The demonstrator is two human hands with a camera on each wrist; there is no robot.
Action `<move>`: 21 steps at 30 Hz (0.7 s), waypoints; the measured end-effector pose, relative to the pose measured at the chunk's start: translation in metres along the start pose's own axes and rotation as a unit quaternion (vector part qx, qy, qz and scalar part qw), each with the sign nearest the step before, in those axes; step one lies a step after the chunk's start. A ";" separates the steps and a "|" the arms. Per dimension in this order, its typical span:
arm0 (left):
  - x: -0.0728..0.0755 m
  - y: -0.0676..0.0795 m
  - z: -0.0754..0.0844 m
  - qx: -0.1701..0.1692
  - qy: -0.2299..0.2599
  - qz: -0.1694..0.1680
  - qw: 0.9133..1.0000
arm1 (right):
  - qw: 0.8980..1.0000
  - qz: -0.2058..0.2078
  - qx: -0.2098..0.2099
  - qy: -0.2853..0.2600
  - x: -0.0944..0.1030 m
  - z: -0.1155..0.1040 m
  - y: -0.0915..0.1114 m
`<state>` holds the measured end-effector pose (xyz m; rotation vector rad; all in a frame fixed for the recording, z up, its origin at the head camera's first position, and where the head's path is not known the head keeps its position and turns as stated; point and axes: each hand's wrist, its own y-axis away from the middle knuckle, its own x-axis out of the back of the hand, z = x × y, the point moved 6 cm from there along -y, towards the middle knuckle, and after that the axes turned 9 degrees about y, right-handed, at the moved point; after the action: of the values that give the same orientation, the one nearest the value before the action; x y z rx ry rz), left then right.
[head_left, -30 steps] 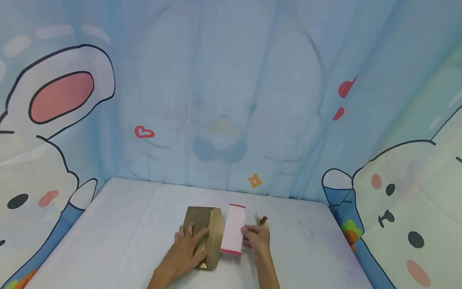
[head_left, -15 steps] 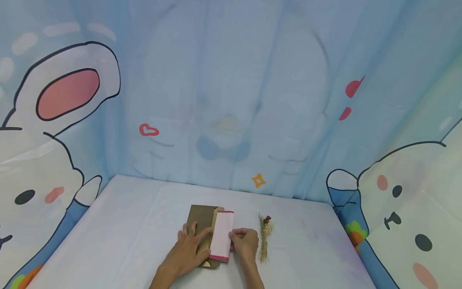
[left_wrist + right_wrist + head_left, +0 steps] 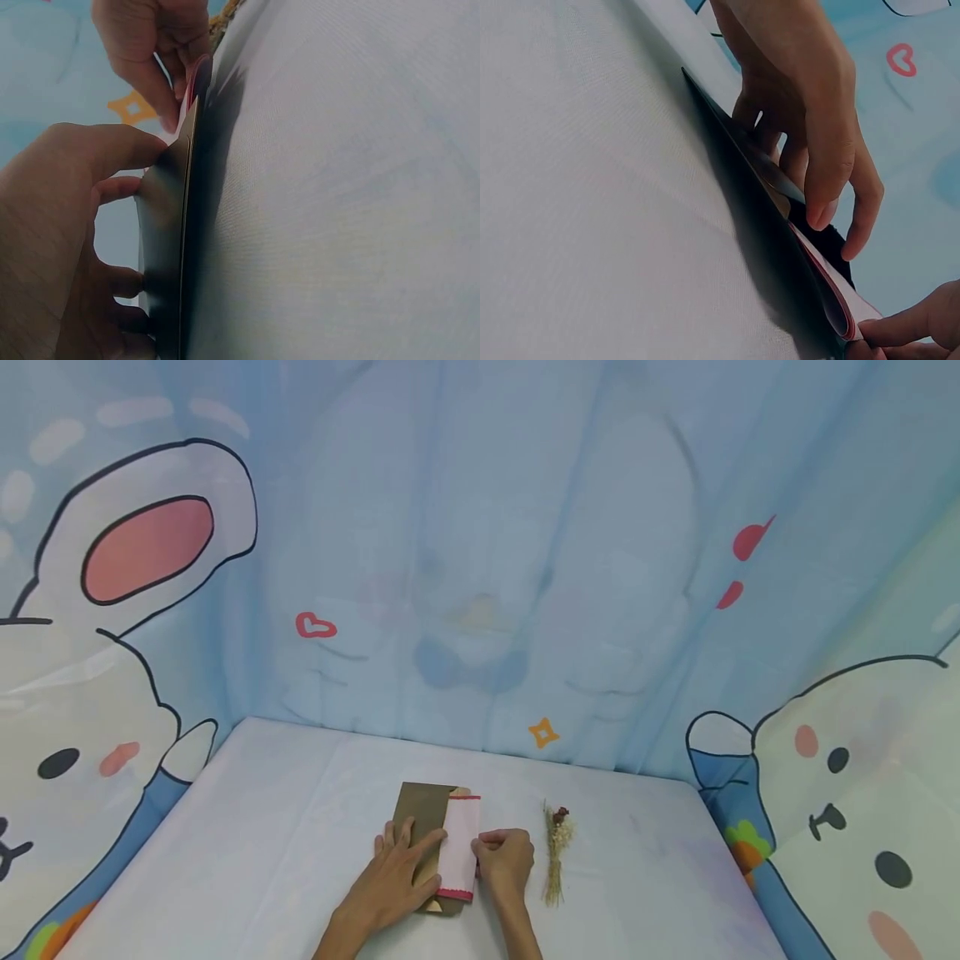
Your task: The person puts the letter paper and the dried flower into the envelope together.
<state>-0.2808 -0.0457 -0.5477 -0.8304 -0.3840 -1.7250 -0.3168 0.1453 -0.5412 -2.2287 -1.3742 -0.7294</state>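
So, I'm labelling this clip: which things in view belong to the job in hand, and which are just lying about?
In the job:
envelope, with the left hand on it
pink card, pinched by the right hand

Lying about, it seems:
dried flowers, touched by neither hand, on the table

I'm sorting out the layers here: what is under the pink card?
Parts of the brown envelope show past the top and bottom ends of the pink card. What lies beneath its middle is covered.

Head view high, forward and downward; wrist views close, low, gold envelope (image 3: 426, 807) common to both.
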 end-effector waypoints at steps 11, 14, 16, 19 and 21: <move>-0.001 0.001 -0.002 -0.001 0.007 0.000 1.000 | 0.999 0.010 0.029 0.017 -0.002 -0.012 0.004; 0.000 0.000 -0.001 0.003 0.005 0.002 1.000 | 0.999 0.007 0.029 0.023 -0.005 -0.014 0.006; 0.000 0.001 -0.002 0.006 0.005 0.001 1.000 | 0.999 0.008 0.030 0.025 -0.007 -0.016 0.006; 0.001 0.001 -0.001 0.005 0.004 0.002 1.000 | 0.999 0.010 0.038 0.029 -0.009 -0.019 0.006; 0.001 0.001 -0.002 0.006 0.001 0.001 1.000 | 0.999 0.012 0.045 0.026 -0.010 -0.021 0.006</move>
<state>-0.2804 -0.0481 -0.5484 -0.8206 -0.3925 -1.7192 -0.3199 0.1232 -0.5314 -2.1383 -1.3258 -0.6996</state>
